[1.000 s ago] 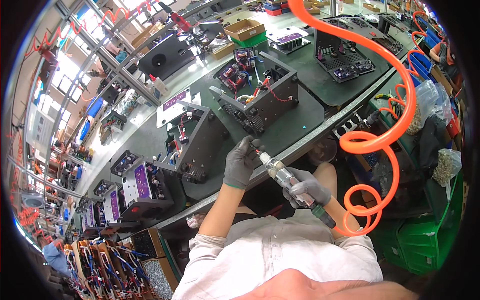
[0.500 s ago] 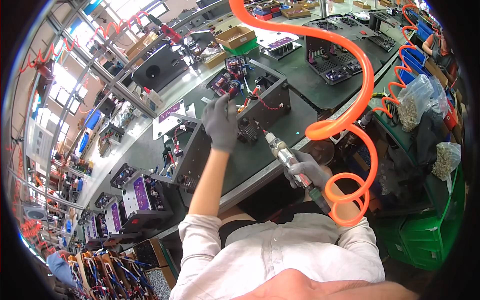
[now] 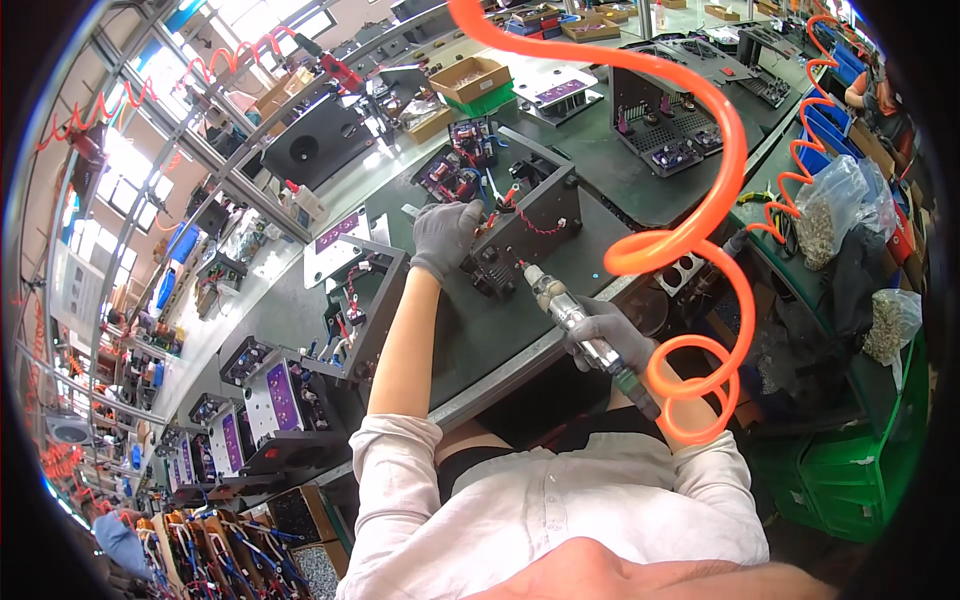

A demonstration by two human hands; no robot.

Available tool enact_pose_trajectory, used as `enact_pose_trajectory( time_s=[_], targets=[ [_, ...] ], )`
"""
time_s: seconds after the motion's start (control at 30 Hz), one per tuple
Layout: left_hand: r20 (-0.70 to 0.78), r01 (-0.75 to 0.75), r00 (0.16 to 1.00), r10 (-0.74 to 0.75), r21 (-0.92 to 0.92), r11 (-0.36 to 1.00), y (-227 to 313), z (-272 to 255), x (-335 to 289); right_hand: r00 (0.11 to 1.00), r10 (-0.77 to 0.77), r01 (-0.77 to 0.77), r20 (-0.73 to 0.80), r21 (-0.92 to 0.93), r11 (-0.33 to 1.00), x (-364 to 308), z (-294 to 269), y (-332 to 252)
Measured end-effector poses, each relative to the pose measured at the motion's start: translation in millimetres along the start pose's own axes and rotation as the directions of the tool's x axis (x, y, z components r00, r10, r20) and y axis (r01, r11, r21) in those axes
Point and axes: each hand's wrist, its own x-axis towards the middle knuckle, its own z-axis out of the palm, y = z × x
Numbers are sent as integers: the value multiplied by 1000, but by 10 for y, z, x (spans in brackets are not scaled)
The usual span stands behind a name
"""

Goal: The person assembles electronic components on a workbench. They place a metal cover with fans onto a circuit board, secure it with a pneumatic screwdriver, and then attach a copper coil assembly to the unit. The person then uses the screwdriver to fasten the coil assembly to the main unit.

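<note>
At the middle of the dark bench [image 3: 560, 200] stands an open black metal chassis [image 3: 525, 225], tilted slightly, with red and blue wiring and a circuit board showing inside; the left hand [image 3: 445, 235], in a grey glove, rests on its near corner with fingers curled over the edge, a loose grip that steadies rather than lifts. The right hand [image 3: 605, 335], also gloved, is closed firmly round the silver barrel of a pneumatic screwdriver [image 3: 575, 325], its tip just beside the chassis's front face (whether it touches I cannot tell); an orange coiled air hose [image 3: 690, 235] loops from the tool's rear and up overhead. The chassis looks stiff and fairly heavy, with hard sheet-metal edges; the bare walls and corners seem the safe places to hold, since the wiring and board inside look fragile. Another chassis [image 3: 365, 300] sits near, to the left.
</note>
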Motion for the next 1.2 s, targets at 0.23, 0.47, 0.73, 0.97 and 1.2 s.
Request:
enact_pose_trajectory(
  time_s=[0.23,0.47,0.73,0.97,1.2],
  targets=[
    [-363,86,926,-104,-65,994,217,-135,-48,999,-4,6,33,-60,998,-83,-25,-81],
    [318,-290,912,258,59,955,1131,-623,-176,990,49,-43,132,-43,998,-928,-392,-167],
    [83,9,996,-15,71,997,343,-281,276,941,109,-71,-322,125,990,-1599,-907,-82],
    [-43,338,935,-351,-186,923,13,-98,88,880,73,-6,-469,143,990,-896,-1917,95],
    [-292,321,860,-419,-329,888,17,45,-51,617,-51,548,-786,382,744,-284,-2120,994]
  ],
)
